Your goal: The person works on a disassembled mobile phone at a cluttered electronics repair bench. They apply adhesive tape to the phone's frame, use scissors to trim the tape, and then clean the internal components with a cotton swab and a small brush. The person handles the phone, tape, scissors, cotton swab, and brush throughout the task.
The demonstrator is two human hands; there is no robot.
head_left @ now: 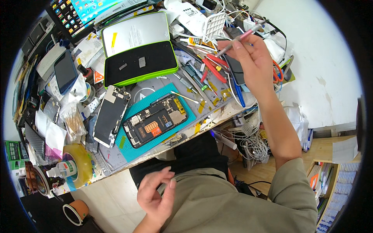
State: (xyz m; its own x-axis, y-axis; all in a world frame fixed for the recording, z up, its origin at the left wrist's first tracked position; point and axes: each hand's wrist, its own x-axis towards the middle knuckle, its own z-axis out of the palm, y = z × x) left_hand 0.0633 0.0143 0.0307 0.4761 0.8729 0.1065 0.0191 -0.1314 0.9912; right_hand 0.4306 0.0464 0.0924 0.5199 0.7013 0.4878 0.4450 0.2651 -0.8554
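My right hand (251,58) is raised over the tools at the right of the bench. Between its thumb and fingers it grips a slim pen-shaped tool (247,33) with a pink middle and grey ends; its exact kind is unclear. My left hand (157,196) hovers in front of my body below the bench edge, fingers loosely bent and apart, with nothing seen in it. An opened phone (142,123), its battery and circuit boards bare, lies on a teal mat (134,153). Beside it a detached phone screen (110,118) rests partly on the mat. A cotton swab (185,97) lies above the phone.
Behind the mat stands an open green case (155,54) holding two small metal pieces. Red-handled pliers (213,70) and screwdrivers (196,75) lie to its right. Cotton swabs in a bag (74,122), a tape roll (82,167) and a white bottle (64,169) crowd the left.
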